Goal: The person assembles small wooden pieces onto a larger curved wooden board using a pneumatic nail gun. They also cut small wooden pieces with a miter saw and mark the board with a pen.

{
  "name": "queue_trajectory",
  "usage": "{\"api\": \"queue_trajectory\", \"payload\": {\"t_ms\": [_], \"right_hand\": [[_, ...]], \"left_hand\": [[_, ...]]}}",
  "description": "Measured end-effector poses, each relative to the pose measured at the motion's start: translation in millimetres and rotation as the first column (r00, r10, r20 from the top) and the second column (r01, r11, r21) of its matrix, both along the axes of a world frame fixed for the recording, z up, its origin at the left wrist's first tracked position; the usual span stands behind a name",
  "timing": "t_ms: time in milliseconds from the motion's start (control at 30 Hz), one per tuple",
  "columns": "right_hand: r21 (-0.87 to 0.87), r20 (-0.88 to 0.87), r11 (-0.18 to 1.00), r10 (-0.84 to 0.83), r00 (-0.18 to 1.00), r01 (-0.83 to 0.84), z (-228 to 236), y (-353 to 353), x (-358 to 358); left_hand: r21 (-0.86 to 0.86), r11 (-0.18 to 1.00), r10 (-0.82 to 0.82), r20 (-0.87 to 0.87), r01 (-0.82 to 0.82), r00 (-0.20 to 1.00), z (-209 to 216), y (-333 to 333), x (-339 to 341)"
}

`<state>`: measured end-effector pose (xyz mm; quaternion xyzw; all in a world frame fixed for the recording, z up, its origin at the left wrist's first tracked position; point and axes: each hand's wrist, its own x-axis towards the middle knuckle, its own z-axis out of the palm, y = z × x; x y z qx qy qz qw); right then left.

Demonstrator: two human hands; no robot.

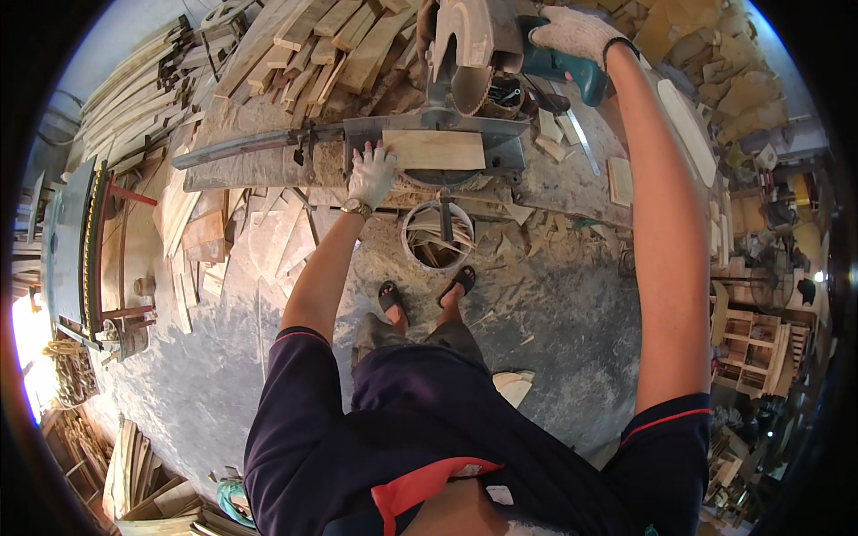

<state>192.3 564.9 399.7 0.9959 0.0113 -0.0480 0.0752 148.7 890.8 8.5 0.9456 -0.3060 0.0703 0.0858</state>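
Note:
A short pale board lies flat against the metal fence of a miter saw. My left hand, in a white glove with a watch at the wrist, rests with fingers stretched out at the board's left end. Its fingertips reach the fence, and the thumb side touches or nearly touches the wood. Up on the right, my gloved right hand is closed round the teal handle of the saw. The round toothed blade sits raised above the board, partly covered by its grey guard.
A long metal rail runs left from the saw. Below the bench edge stands a white bucket of offcuts. Stacked planks fill the back left, and a metal ruler lies to the right. Wood scraps cover the floor at left.

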Motion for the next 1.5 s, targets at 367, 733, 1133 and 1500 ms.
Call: {"api": "queue_trajectory", "payload": {"t_ms": [367, 733, 1133, 1500], "right_hand": [[-0.142, 0.183, 0.990, 0.002, 0.983, 0.024, -21, -19, 18], [-0.064, 0.083, 0.997, -0.044, 0.996, 0.049, -1, 1, -5], [0.715, -0.169, 0.515, -0.527, 0.833, 0.472, -104, 56, -146], [0.769, -0.089, 0.443, -0.641, 0.762, 0.462, -178, 71, -175]], "left_hand": [[0.009, 0.998, -0.068, 0.006, 0.068, 0.998, 12, 25, 5], [-0.024, 0.992, -0.127, -0.066, 0.126, 0.990, 44, 26, 29], [-0.337, 0.941, 0.024, -0.042, -0.037, 0.999, -8, 33, 21], [-0.407, 0.911, 0.074, -0.009, -0.071, 0.997, -15, 25, 17]]}}
